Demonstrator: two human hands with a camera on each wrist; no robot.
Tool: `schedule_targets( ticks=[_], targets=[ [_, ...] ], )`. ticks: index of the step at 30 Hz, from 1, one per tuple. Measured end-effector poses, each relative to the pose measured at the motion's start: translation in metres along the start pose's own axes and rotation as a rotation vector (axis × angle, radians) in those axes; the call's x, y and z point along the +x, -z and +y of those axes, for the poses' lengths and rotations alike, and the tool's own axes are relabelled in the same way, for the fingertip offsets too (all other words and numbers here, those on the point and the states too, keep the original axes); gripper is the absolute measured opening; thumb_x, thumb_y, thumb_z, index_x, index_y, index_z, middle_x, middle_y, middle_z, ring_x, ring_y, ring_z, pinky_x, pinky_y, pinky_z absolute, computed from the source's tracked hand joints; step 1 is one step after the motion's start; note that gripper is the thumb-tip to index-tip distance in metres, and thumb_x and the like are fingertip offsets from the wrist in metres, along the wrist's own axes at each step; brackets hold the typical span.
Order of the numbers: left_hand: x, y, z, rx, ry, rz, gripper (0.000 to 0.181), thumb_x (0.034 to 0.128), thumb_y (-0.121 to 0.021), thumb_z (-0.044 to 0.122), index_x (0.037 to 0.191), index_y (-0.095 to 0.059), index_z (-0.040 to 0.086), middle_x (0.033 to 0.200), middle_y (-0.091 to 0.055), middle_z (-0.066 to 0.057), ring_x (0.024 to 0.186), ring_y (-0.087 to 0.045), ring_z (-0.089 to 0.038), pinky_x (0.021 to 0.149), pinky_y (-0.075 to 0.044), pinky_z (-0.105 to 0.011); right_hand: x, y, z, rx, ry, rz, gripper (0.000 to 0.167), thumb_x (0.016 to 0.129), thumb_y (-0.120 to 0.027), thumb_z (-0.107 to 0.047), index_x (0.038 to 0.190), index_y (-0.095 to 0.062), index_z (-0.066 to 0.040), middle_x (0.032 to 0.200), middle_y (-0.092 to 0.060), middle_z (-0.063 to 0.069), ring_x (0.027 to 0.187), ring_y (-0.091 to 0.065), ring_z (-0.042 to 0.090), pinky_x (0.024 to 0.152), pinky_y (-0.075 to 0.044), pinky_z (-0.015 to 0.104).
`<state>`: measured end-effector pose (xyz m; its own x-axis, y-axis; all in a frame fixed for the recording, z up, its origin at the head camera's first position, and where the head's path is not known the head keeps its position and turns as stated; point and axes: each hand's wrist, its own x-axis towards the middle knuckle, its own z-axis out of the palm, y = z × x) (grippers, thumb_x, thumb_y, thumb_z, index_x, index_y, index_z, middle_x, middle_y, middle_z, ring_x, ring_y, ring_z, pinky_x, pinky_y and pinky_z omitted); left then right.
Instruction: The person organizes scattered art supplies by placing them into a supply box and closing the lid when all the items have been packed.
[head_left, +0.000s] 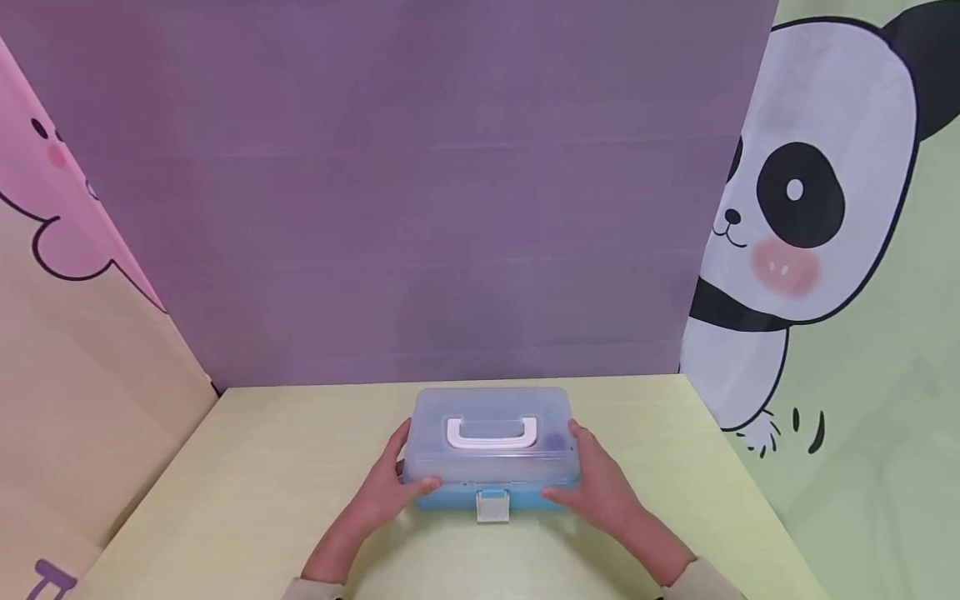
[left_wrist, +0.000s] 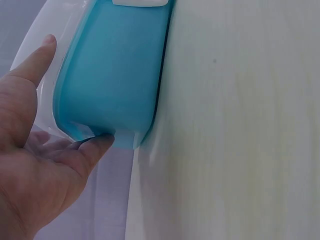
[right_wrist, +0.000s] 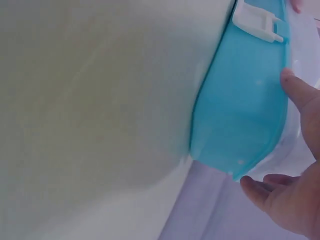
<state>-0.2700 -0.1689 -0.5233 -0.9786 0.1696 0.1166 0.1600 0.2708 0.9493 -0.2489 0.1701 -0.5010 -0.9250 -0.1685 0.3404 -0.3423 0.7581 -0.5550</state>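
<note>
A plastic storage box (head_left: 491, 461) with a clear lid and a light blue base sits on the table, in the middle of the head view. On its lid is a white carry handle (head_left: 492, 442), and a white latch (head_left: 492, 507) is on the front. My left hand (head_left: 384, 492) holds the box's left end, thumb on the front and fingers along the side. The right hand (head_left: 602, 487) grips the opposite end in the same way. Both wrist views show the blue base (left_wrist: 115, 65) close up, with each thumb near the lid's edge; some fingers are partly hidden.
The pale yellow table (head_left: 285, 467) reaches back to a purple panel (head_left: 450, 192). Side panels stand at left and right, the right one printed with a panda (head_left: 847, 83).
</note>
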Motion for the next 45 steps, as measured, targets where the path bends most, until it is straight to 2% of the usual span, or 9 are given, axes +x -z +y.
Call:
schedule_targets(
  ticks=[4,8,16,21,24,28,31,35,45],
  targets=[
    [-0.001,0.001,-0.001,0.021,-0.053,-0.017,0.111,0.0769,-0.084,0.019,0.157,-0.007,0.027,0.158,-0.02,-0.014,0.126,-0.046,-0.045,0.094,-0.049,-0.043,0.002,0.003,-0.002,-0.157,0.087,-0.01,0.103,0.065,-0.089,-0.044,0.147,-0.035,-0.008,0.142,-0.044,0.021,0.117,-0.055,0.036,0.089,-0.05,0.049],
    [-0.002,0.001,0.002,0.084,-0.08,-0.015,0.108,0.0768,-0.085,0.021,0.156,-0.012,0.033,0.153,-0.03,-0.017,0.119,-0.054,-0.04,0.088,-0.052,-0.039,0.003,0.005,-0.004,-0.273,0.183,0.008,0.099,0.061,-0.09,-0.045,0.144,-0.043,-0.018,0.145,-0.039,0.025,0.111,-0.058,0.04,0.074,-0.055,0.048],
    [0.0,-0.003,0.01,0.248,-0.118,0.026,0.112,0.066,-0.092,0.026,0.152,-0.02,0.033,0.144,-0.044,-0.016,0.12,-0.05,-0.032,0.099,-0.04,-0.052,0.002,0.004,-0.007,-0.359,0.366,0.032,0.091,0.069,-0.088,-0.036,0.145,-0.044,-0.013,0.15,-0.036,0.017,0.123,-0.05,0.039,0.084,-0.054,0.046],
    [0.001,-0.005,0.01,0.294,-0.13,0.054,0.113,0.0653,-0.092,0.029,0.152,-0.02,0.034,0.142,-0.046,-0.012,0.12,-0.05,-0.03,0.1,-0.04,-0.051,0.002,0.001,-0.008,-0.257,0.342,0.059,0.09,0.068,-0.089,-0.034,0.143,-0.047,-0.012,0.151,-0.036,0.016,0.112,-0.059,0.035,0.08,-0.056,0.042],
    [0.001,-0.007,0.008,0.306,-0.137,0.07,0.112,0.0655,-0.092,0.03,0.152,-0.021,0.033,0.142,-0.047,-0.011,0.12,-0.05,-0.029,0.1,-0.04,-0.05,0.003,-0.004,-0.008,-0.15,0.274,0.076,0.085,0.07,-0.088,-0.036,0.142,-0.049,-0.014,0.153,-0.031,0.015,0.076,-0.067,0.018,0.066,-0.056,0.033],
    [0.0,-0.008,0.005,0.303,-0.146,0.088,0.111,0.0654,-0.092,0.032,0.152,-0.022,0.032,0.143,-0.046,-0.011,0.122,-0.049,-0.029,0.101,-0.039,-0.051,0.004,-0.009,-0.011,-0.073,0.198,0.108,0.078,0.073,-0.086,-0.035,0.14,-0.051,-0.018,0.154,-0.028,0.017,0.045,-0.045,0.0,0.052,-0.048,0.025],
    [0.0,-0.008,0.005,0.307,-0.139,0.096,0.111,0.0648,-0.092,0.032,0.152,-0.022,0.033,0.143,-0.046,-0.01,0.122,-0.049,-0.028,0.101,-0.039,-0.05,0.004,-0.011,-0.013,-0.067,0.195,0.141,0.077,0.07,-0.088,-0.033,0.137,-0.054,-0.018,0.152,-0.031,0.018,0.05,-0.055,0.007,0.054,-0.05,0.028],
    [0.0,-0.007,0.006,0.311,-0.133,0.106,0.112,0.0642,-0.092,0.031,0.152,-0.022,0.033,0.142,-0.046,-0.011,0.122,-0.049,-0.029,0.1,-0.04,-0.051,0.004,-0.012,-0.015,-0.07,0.21,0.162,0.078,0.068,-0.09,-0.032,0.136,-0.054,-0.015,0.152,-0.031,0.018,0.075,-0.069,0.027,0.065,-0.056,0.037],
    [-0.002,-0.008,0.009,0.26,-0.093,0.071,0.112,0.0652,-0.092,0.03,0.152,-0.021,0.033,0.145,-0.043,-0.013,0.126,-0.046,-0.031,0.103,-0.037,-0.052,0.002,-0.017,-0.012,-0.215,0.254,0.187,0.088,0.062,-0.091,-0.04,0.136,-0.053,-0.012,0.148,-0.034,0.024,0.101,-0.061,0.045,0.079,-0.053,0.051]
  ],
)
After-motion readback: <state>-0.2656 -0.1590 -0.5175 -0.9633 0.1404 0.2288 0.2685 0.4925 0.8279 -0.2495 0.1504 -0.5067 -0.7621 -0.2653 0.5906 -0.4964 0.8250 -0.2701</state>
